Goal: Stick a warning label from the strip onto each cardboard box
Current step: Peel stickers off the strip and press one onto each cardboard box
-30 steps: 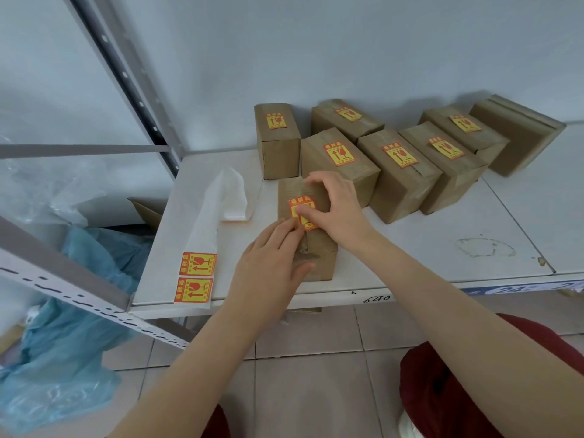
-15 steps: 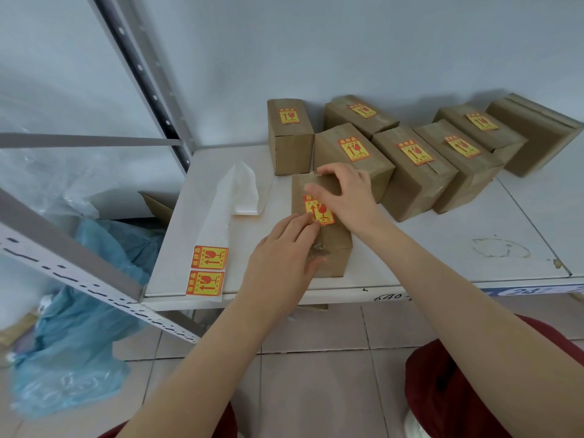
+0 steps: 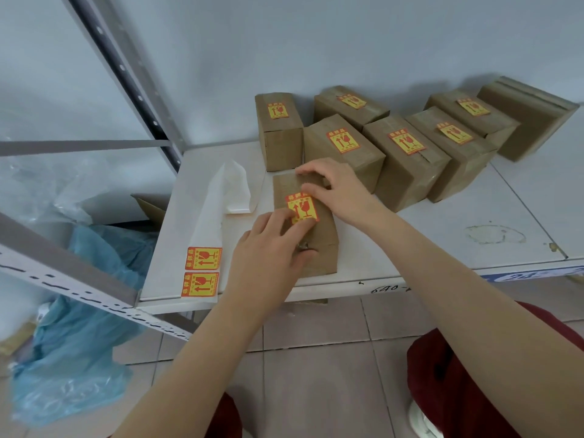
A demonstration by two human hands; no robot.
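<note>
A brown cardboard box (image 3: 325,245) lies near the front of the white shelf (image 3: 442,241), with a yellow and red warning label (image 3: 301,207) on its top. My left hand (image 3: 268,248) rests on the box's near part, fingertips touching the label's lower edge. My right hand (image 3: 335,184) lies across the box's far end, fingers spread, just above the label. The white backing strip (image 3: 208,222) lies to the left with two labels (image 3: 200,270) at its near end.
Several labelled boxes (image 3: 404,153) stand in rows against the wall, and one box without a visible label (image 3: 531,118) sits at the far right. A grey shelf upright (image 3: 126,80) rises on the left. Blue plastic sheeting (image 3: 79,327) lies on the floor.
My right hand has slid off the label toward the box's far end, leaving the label fully visible. My left hand stays on the box. The view has shifted a little.
</note>
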